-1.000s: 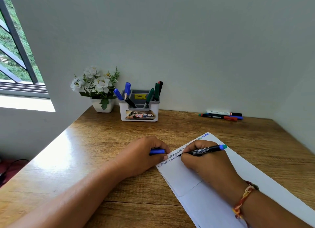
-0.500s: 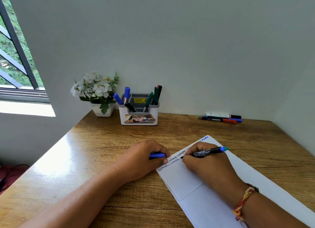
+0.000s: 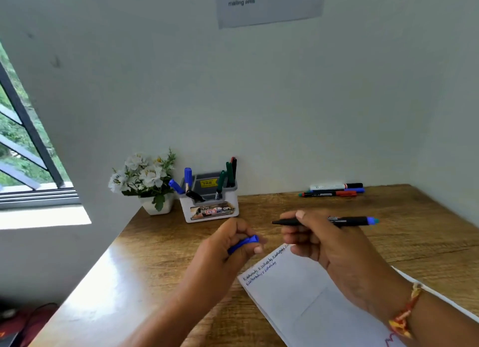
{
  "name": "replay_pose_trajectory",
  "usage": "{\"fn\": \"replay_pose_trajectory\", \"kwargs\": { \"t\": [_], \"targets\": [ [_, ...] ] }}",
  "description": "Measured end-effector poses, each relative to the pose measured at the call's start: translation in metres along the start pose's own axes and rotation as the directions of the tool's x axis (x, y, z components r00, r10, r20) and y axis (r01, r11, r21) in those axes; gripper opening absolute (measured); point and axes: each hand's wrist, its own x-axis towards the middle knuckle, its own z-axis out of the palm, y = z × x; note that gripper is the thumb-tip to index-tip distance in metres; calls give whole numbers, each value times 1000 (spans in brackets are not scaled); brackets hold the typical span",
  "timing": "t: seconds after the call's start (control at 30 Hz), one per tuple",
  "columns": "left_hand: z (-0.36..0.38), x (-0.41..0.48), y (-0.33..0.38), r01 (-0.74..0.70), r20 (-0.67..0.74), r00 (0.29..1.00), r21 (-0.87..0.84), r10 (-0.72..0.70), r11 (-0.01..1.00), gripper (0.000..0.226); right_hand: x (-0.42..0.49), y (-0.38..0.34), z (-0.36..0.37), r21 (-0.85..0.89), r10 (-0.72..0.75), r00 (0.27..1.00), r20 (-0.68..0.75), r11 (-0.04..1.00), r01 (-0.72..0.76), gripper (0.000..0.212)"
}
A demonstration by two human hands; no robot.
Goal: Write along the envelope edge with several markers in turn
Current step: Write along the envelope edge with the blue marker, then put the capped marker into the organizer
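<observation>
The white paper envelope (image 3: 311, 302) lies flat on the wooden bench (image 3: 160, 274), nearest me and angled away to the upper left, with two lines of small handwriting along its far edge. Above it my right hand (image 3: 334, 248) pinches a black-barrelled marker with a blue end (image 3: 326, 221), held level and clear of the paper, tip pointing left. Just beside it my left hand (image 3: 228, 245) is curled around a blue marker cap (image 3: 243, 243), its open end towards the tip. I judge this as the recapping step between markers: the next move calls for lining tip and cap up and pressing them together. Farther back stands a white plastic marker holder (image 3: 211, 206) with several markers upright in it, a small white pot of white flowers (image 3: 145, 180) beside it, and loose markers (image 3: 331, 189) lying against the wall.
</observation>
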Motion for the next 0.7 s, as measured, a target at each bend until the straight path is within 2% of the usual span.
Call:
{"fn": "replay_pose_trajectory", "kwargs": {
  "t": [0.17, 0.43, 0.7],
  "targets": [
    [2, -4, 8, -80, -10, 997, -17, 80, 997, 21, -6, -3, 1, -127, -58, 995, 79, 990, 68, 26],
    [2, -4, 7, -105, -22, 994, 32, 106, 994, 36, -9, -3, 5, -218, -28, 997, 71, 975, 43, 32],
    [2, -6, 9, -121, -8, 992, 120, 123, 985, 25, -8, 0, 6, -292, 19, 997, 80, 957, 5, 26]
  ]
}}
